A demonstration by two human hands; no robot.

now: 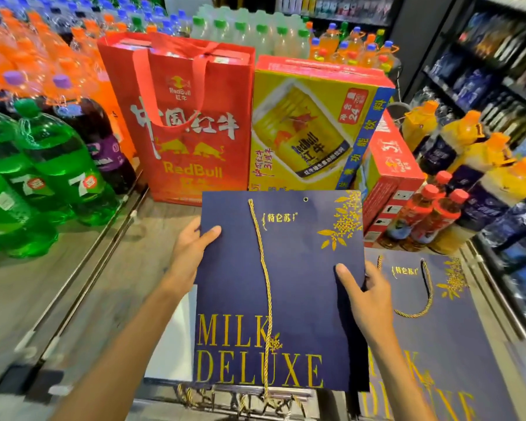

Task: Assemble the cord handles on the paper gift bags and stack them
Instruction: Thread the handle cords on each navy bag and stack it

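Bottled drinks crowd this shop corner on every side, with two green 7-Up bottles [58,165] at the left and three red-capped bottles [428,214] at the right. One red Red Bull gift bag [201,147] stands at the back, touching one yellow Red Bull carton [304,132].

I count two navy Milk Deluxe gift bags. The person grips the nearer bag [301,299] flat by its side edges, left hand [192,253] and right hand [369,302] each with a thumb on the front. One gold cord [266,284] hangs down its face from the upper left, while the one eyelet [305,199] at the upper right is bare. The second bag [456,335] lies flat to the right, its looped cord handle [428,293] in place.
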